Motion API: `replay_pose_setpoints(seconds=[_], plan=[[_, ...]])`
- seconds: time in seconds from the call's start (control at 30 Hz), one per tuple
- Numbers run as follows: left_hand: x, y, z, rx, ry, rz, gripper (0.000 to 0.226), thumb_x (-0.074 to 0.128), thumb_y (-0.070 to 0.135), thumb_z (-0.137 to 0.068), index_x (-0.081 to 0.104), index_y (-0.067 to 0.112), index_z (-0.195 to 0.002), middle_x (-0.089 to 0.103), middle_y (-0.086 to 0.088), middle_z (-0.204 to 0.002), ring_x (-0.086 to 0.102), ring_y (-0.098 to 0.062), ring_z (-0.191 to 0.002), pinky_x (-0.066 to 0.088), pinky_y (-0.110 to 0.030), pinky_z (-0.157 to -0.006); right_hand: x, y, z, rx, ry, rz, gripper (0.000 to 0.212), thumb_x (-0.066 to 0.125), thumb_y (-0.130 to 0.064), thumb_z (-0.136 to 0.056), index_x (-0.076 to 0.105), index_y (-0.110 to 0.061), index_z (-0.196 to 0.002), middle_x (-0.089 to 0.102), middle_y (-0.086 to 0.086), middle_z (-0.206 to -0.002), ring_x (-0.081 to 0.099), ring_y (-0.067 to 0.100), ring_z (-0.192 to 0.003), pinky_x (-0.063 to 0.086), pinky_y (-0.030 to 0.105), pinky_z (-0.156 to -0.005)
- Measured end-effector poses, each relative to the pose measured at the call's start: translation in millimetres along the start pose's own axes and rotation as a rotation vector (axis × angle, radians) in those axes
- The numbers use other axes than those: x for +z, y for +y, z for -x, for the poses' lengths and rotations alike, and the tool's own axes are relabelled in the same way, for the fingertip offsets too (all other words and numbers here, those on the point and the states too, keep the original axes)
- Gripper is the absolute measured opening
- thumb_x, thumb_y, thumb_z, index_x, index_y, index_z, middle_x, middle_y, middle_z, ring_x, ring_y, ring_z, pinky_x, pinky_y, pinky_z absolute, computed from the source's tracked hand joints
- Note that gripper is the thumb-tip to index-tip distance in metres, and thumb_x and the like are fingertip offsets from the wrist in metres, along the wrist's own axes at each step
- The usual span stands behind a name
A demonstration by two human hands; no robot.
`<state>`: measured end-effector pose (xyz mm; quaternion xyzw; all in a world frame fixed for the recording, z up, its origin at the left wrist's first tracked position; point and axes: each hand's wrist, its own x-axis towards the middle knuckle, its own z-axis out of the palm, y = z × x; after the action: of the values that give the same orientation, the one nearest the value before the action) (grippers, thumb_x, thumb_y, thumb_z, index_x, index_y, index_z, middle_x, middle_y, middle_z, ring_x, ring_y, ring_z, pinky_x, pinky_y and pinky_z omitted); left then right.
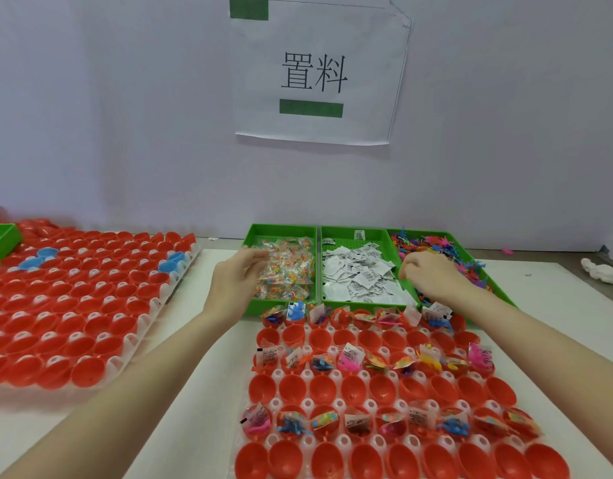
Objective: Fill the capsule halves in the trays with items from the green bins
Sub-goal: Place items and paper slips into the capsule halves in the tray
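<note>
Three green bins stand at the back of the white mat: one with clear bags of coloured beads, one with white paper packets, one with small colourful plastic figures. In front lies a white tray of red capsule halves; alternate rows hold packets and toys, the others are bare. My left hand hovers at the bead bin's left edge, fingers extended over the bags. My right hand hangs over the divide between packet and figure bins, fingers curled downward; whether it holds anything I cannot see.
A second, larger tray of red capsule halves with a few blue ones lies on the left. Another green bin sits at the far left. A white crumpled object lies at the right. A paper sign hangs on the wall behind.
</note>
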<state>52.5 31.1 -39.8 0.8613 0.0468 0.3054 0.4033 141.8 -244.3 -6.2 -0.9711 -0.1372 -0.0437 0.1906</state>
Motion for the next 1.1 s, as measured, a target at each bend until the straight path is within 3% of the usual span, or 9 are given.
replay_pose_setpoints(seconds=[0.1, 0.2, 0.37, 0.43, 0.53, 0.63, 0.77, 0.97, 1.1], plan=[[-2.5, 7.2, 3.0, 0.018, 0.016, 0.045, 0.025, 0.054, 0.004, -0.091, 0.064, 0.005, -0.114, 0.067, -0.006, -0.110, 0.062, -0.015, -0.099, 0.049, -0.028, -0.089, 1.9, -8.0, 1.4, 0.029, -0.119, 0.138, 0.033, 0.057, -0.025, -0.083, 0.066, 0.002, -0.100, 0.061, 0.006, -0.067, 0.043, 0.017, -0.058, 0.031, 0.026, -0.052], [-5.2, 10.4, 4.3, 0.004, 0.048, 0.072, 0.025, 0.054, 0.007, -0.091, 0.063, 0.009, -0.115, 0.064, -0.001, -0.104, 0.063, -0.005, -0.079, 0.055, -0.028, -0.074, 1.5, -12.9, 4.4, 0.134, -0.222, 0.226, 0.028, 0.068, -0.034, -0.077, 0.056, -0.010, -0.068, 0.046, 0.001, -0.058, 0.038, 0.015, -0.052, 0.028, 0.023, -0.049], [-7.3, 18.7, 4.2, -0.036, 0.088, 0.104, 0.024, 0.057, 0.009, -0.090, 0.057, 0.012, -0.113, 0.053, 0.001, -0.109, 0.064, -0.021, -0.077, 0.056, -0.034, -0.072, 1.7, -11.4, 2.8, 0.232, -0.168, 0.218, 0.021, 0.070, -0.016, -0.076, 0.070, -0.007, -0.095, 0.070, 0.003, -0.100, 0.056, 0.017, -0.072, 0.041, 0.027, -0.061], [-7.9, 22.1, 4.9, -0.073, 0.115, 0.125, 0.014, 0.057, 0.010, -0.090, 0.055, 0.015, -0.103, 0.057, 0.000, -0.103, 0.064, -0.019, -0.074, 0.054, -0.030, -0.069, 1.8, -9.2, 3.2, 0.212, -0.080, 0.156, 0.014, 0.068, -0.013, -0.077, 0.073, -0.009, -0.090, 0.071, 0.002, -0.099, 0.055, 0.017, -0.069, 0.042, 0.027, -0.059], [-8.8, 31.7, 7.2, -0.161, 0.154, 0.215, 0.007, 0.054, 0.012, -0.093, 0.052, 0.018, -0.093, 0.059, 0.004, -0.090, 0.066, -0.019, -0.077, 0.050, -0.021, -0.064, -4.5, -9.9, 4.6, 0.137, 0.136, -0.047, 0.010, 0.069, -0.026, -0.081, 0.074, -0.017, -0.084, 0.069, -0.003, -0.089, 0.059, 0.015, -0.079, 0.047, 0.030, -0.068], [-6.2, 50.9, 10.4, -0.290, 0.135, 0.383, 0.007, 0.052, 0.014, -0.094, 0.051, 0.021, -0.092, 0.060, -0.003, -0.099, 0.067, -0.017, -0.079, 0.054, -0.027, -0.071, -13.3, -24.3, 8.5, 0.109, 0.235, -0.530, 0.010, 0.073, -0.024, -0.078, 0.073, -0.015, -0.083, 0.066, -0.003, -0.083, 0.057, 0.014, -0.085, 0.046, 0.034, -0.079], [-3.4, 86.4, 19.3, -0.495, 0.002, 0.717, 0.009, 0.059, 0.011, -0.089, 0.053, 0.017, -0.089, 0.061, -0.008, -0.099, 0.067, -0.017, -0.081, 0.055, -0.023, -0.075, -30.6, -58.4, 33.0, 0.053, 0.036, -0.970, 0.008, 0.071, -0.016, -0.079, 0.072, -0.010, -0.083, 0.053, -0.012, -0.048, 0.042, 0.005, -0.049, 0.040, 0.015, -0.052], [-7.9, 135.6, 50.3, -0.657, -0.134, 1.180, 0.019, 0.069, 0.005, -0.071, 0.062, 0.009, -0.088, 0.068, -0.005, -0.083, 0.066, -0.009, -0.066, 0.053, -0.015, -0.054, -47.2, -90.5, 94.6, -0.092, -0.196, -1.219, 0.020, 0.070, -0.027, -0.064, 0.075, -0.014, -0.079, 0.046, -0.008, -0.050, 0.037, 0.004, -0.045, 0.038, 0.013, -0.047], [-13.3, 152.8, 71.0, -0.623, -0.181, 1.266, 0.008, 0.062, 0.008, -0.082, 0.067, 0.009, -0.089, 0.072, 0.001, -0.071, 0.069, -0.008, -0.064, 0.054, -0.016, -0.056, -51.7, -95.9, 124.7, -0.183, 0.005, -1.158, 0.013, 0.070, -0.025, -0.064, 0.075, -0.017, -0.073, 0.059, -0.008, -0.052, 0.043, -0.002, -0.043, 0.036, 0.008, -0.045]])
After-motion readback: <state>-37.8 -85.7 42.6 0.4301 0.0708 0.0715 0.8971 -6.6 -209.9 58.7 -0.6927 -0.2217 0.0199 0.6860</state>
